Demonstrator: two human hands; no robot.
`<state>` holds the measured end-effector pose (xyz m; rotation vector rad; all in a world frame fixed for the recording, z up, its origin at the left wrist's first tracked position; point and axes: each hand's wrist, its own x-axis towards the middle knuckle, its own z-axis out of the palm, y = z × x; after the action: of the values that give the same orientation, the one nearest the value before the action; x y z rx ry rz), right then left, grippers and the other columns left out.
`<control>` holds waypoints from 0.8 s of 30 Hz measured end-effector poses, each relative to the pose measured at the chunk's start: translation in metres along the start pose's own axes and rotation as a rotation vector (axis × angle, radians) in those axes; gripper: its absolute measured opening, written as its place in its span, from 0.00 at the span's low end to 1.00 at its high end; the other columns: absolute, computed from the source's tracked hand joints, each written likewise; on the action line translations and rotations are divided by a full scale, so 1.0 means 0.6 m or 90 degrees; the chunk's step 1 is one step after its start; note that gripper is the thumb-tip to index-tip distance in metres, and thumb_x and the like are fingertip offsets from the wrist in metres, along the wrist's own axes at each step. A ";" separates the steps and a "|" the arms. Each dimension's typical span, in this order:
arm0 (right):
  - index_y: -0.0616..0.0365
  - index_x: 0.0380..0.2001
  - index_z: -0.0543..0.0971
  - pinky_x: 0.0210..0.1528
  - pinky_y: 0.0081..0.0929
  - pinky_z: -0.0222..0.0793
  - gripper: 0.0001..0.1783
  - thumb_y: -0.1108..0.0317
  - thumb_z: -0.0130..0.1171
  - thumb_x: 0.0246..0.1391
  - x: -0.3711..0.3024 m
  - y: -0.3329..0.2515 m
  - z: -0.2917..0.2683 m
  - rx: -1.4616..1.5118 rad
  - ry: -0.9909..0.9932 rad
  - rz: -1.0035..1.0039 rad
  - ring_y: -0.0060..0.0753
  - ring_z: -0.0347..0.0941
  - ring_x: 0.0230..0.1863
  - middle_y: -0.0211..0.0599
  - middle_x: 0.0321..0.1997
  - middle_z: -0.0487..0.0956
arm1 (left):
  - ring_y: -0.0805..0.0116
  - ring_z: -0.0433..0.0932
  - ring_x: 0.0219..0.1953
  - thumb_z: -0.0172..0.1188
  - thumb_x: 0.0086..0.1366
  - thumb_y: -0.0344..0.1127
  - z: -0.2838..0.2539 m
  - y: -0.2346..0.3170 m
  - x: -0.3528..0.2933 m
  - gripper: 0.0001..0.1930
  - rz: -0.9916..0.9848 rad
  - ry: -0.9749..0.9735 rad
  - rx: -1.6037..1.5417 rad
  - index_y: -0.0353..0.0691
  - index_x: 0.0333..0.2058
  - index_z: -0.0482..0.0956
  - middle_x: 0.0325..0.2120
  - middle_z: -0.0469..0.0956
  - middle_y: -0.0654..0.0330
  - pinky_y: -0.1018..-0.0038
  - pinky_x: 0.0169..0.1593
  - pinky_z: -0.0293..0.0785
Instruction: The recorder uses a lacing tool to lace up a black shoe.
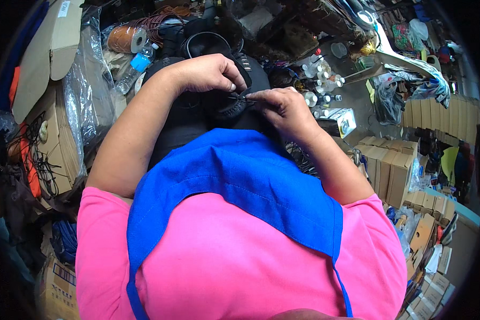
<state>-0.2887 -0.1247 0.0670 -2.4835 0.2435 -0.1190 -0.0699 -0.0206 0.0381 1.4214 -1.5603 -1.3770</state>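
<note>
Head view: both hands at a stitched black piece [230,110] on the dark lap [172,128].
Left hand [214,73] curled, right hand [289,110] half-closed, fingertips together; I can't tell what either grips. Some stitching shows; I'd guess midway, remainder unclear.

A workpiece [228,111] is sitting just beyond the apron [232,170]; a spool [124,40] is lying farther ahead to the apron's left, bottles [324,84] are clustering ahead-right, and cartons [393,166] are standing to its right.
</note>
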 end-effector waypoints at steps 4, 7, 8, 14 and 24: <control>0.50 0.37 0.82 0.40 0.36 0.69 0.14 0.71 0.60 0.43 0.012 -0.006 -0.014 0.043 -0.037 0.035 0.40 0.77 0.37 0.38 0.33 0.81 | 0.65 0.73 0.41 0.57 0.53 0.31 -0.002 -0.001 0.000 0.16 0.007 -0.015 -0.002 0.40 0.41 0.82 0.32 0.77 0.58 0.71 0.50 0.67; 0.50 0.36 0.82 0.39 0.37 0.69 0.13 0.71 0.60 0.42 0.023 -0.008 -0.022 -0.017 -0.057 0.012 0.41 0.77 0.36 0.37 0.32 0.81 | 0.66 0.73 0.41 0.57 0.52 0.31 -0.003 -0.010 0.004 0.16 0.013 -0.028 0.015 0.40 0.41 0.82 0.31 0.77 0.59 0.72 0.50 0.67; 0.50 0.36 0.82 0.40 0.37 0.68 0.13 0.70 0.60 0.42 0.026 -0.009 -0.024 -0.078 -0.073 -0.012 0.41 0.77 0.36 0.37 0.31 0.81 | 0.66 0.73 0.41 0.57 0.52 0.30 -0.002 -0.011 0.004 0.16 0.009 -0.023 0.013 0.40 0.41 0.82 0.31 0.77 0.59 0.71 0.50 0.67; 0.48 0.36 0.81 0.42 0.38 0.64 0.12 0.68 0.59 0.43 0.039 -0.012 -0.017 -0.147 -0.102 -0.060 0.43 0.77 0.35 0.37 0.30 0.80 | 0.65 0.74 0.42 0.57 0.53 0.29 -0.001 -0.011 0.007 0.15 -0.011 -0.020 0.002 0.39 0.40 0.82 0.33 0.78 0.58 0.71 0.50 0.68; 0.50 0.40 0.82 0.41 0.31 0.71 0.15 0.73 0.61 0.46 0.028 0.001 -0.043 -0.028 -0.123 0.029 0.43 0.74 0.35 0.41 0.33 0.75 | 0.63 0.74 0.43 0.61 0.56 0.33 0.012 0.003 -0.005 0.09 0.011 0.081 0.061 0.38 0.36 0.81 0.36 0.75 0.58 0.70 0.51 0.68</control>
<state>-0.2762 -0.1436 0.0875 -2.5104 0.2229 0.1475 -0.0761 -0.0163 0.0383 1.5186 -1.5706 -1.1913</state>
